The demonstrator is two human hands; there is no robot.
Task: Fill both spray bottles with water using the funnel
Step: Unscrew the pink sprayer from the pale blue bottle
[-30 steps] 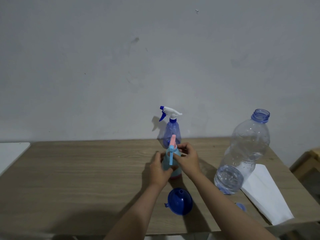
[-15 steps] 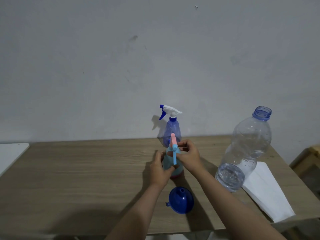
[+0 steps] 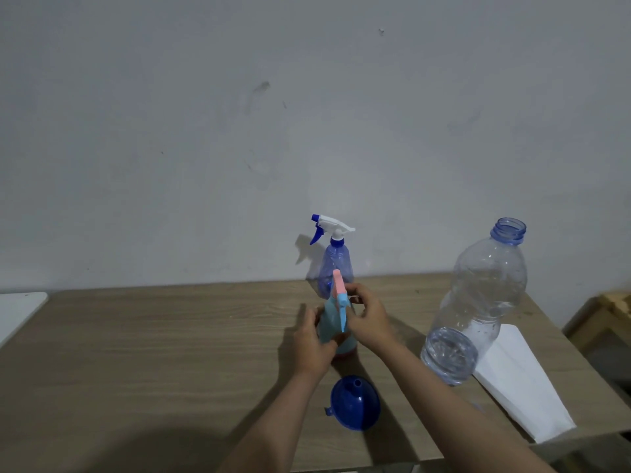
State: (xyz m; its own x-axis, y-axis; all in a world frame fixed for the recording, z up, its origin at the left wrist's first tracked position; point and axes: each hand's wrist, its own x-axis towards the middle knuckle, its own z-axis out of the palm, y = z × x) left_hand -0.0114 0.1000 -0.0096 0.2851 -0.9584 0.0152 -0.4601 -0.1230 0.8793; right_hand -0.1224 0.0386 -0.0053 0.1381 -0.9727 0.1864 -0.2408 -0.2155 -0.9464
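Gripping the light-blue spray bottle from both sides, we hold it upright on the wooden surface, a little right of centre. Our left hand wraps its fingers around the bottle's body at its 9 o'clock side. Our right hand curls around the neck just under the pink and blue trigger head, at the bottle's 3 o'clock; the trigger lever hangs down toward us between the two hands.

At 12 o'clock from this bottle, close to the grey wall, stands the second spray bottle, translucent blue with a white and dark-blue trigger head still on it, its nozzle pointing left. At 6 o'clock, nearer to us, the dark-blue funnel sits mouth down on the surface with its spout pointing up, apart from both hands.

At 3 o'clock stands a large clear water bottle with its cap off and some water in its lower part. Its base is just beside a white folded sheet that lies at 4 o'clock, reaching the surface's near right edge. A white board shows at the far left edge.
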